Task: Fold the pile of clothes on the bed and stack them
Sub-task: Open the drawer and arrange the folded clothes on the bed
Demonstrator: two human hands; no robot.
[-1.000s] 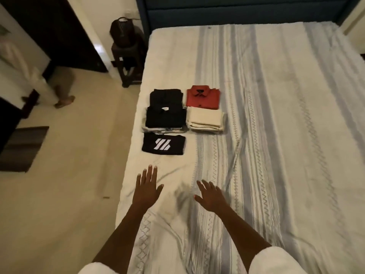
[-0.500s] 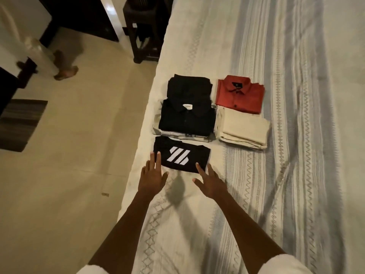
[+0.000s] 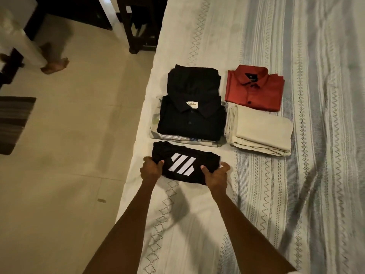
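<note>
Whereas both hands hovered spread over bare sheet 0.5 s ago, left hand & right hand now grip opposite ends of folded black tee, near bed edge, just beside black shirt stack

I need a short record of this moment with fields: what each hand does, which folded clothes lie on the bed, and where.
left hand: left hand grips the left end of the black striped garment
right hand: right hand grips its right end
nearest pile: black collared shirt on top of a light patterned garment
behind it: another black garment
right side: red shirt, with beige folded cloth nearer the person
surface: bed with striped cover
</note>
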